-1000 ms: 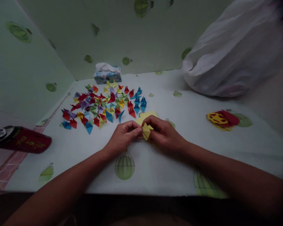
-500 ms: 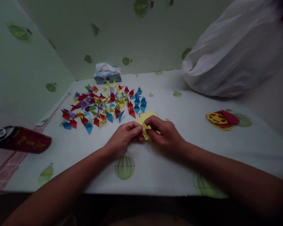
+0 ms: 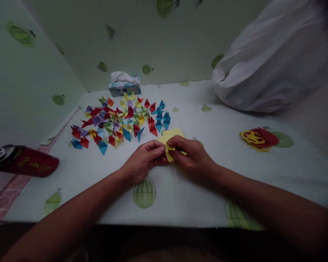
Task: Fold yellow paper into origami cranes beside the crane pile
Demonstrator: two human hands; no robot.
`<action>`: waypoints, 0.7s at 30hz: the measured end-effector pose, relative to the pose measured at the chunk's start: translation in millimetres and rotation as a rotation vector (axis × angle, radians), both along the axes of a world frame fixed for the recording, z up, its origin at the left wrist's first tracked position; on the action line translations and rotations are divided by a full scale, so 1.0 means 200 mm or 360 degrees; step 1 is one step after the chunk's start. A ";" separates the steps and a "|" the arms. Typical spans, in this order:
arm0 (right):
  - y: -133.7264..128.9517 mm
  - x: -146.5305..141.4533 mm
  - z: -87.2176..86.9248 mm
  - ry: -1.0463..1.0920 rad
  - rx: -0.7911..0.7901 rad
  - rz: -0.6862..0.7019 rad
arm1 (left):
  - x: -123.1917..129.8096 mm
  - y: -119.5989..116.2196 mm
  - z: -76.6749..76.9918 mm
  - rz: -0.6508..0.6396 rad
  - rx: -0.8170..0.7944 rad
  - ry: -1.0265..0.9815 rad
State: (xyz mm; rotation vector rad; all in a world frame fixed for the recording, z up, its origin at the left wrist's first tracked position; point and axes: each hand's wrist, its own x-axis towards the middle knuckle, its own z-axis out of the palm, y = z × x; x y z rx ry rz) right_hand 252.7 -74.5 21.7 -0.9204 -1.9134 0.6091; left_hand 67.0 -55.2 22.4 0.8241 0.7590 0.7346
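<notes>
In the head view, your left hand [image 3: 144,157] pinches the left edge of a small, folded piece of yellow paper [image 3: 170,155], and the grip of your right hand [image 3: 193,154] is closed on its right side, fingers curled over it. The piece sits between your hands, low over the near side of the white, balloon-printed table [image 3: 180,196]. If the two grips pull unevenly, the thin paper could tear or a crease could slip out of line; your knuckles hide part of the folds, so you may miss it. Just behind your fingers lies a flat, pale-yellow square of paper [image 3: 175,133], which your right knuckles could nudge or crumple. Beyond your left hand, the crowd of small, multicoloured folded-paper cranes [image 3: 117,122] looks light, so a sweeping left wrist could scatter the nearest. The dark-red metal drink can [image 3: 34,162] is well apart, near your left forearm's side.
</notes>
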 end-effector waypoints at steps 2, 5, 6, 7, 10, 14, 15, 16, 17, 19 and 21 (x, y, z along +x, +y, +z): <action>0.00 0.00 0.00 0.0018 -0.0025 0.0004 | 0.00 0.00 0.00 0.0019 0.0002 -0.0007; 0.00 0.00 -0.01 0.0039 -0.0073 0.0001 | 0.00 0.00 0.00 0.0048 0.0016 0.0000; 0.00 0.00 -0.01 0.0050 -0.0103 -0.0006 | 0.00 0.00 0.00 0.0058 0.0028 0.0002; 0.00 0.00 0.00 0.0063 -0.0136 -0.0010 | 0.00 0.00 0.00 0.0068 0.0049 0.0001; 0.00 0.00 0.00 0.0094 -0.0207 -0.0004 | 0.01 0.00 -0.01 0.0088 0.0125 -0.0002; 0.00 0.00 0.01 0.0113 -0.0233 0.0024 | 0.00 0.00 -0.01 0.0095 0.0206 0.0052; 0.00 0.00 0.02 0.0117 -0.0245 0.0030 | 0.00 0.00 -0.01 0.0094 0.0222 0.0076; 0.00 0.00 0.02 0.0129 -0.0270 0.0035 | 0.00 0.00 -0.01 0.0094 0.0236 0.0098; 0.00 -0.01 0.02 0.0164 -0.0315 0.0040 | 0.00 0.00 -0.01 0.0096 0.0246 0.0112; 0.00 -0.01 0.01 0.0294 -0.0488 0.0058 | 0.00 0.00 0.00 0.0108 0.0267 0.0118; 0.00 -0.02 0.00 0.0457 -0.0691 0.0104 | 0.00 0.00 0.00 0.0124 0.0298 0.0105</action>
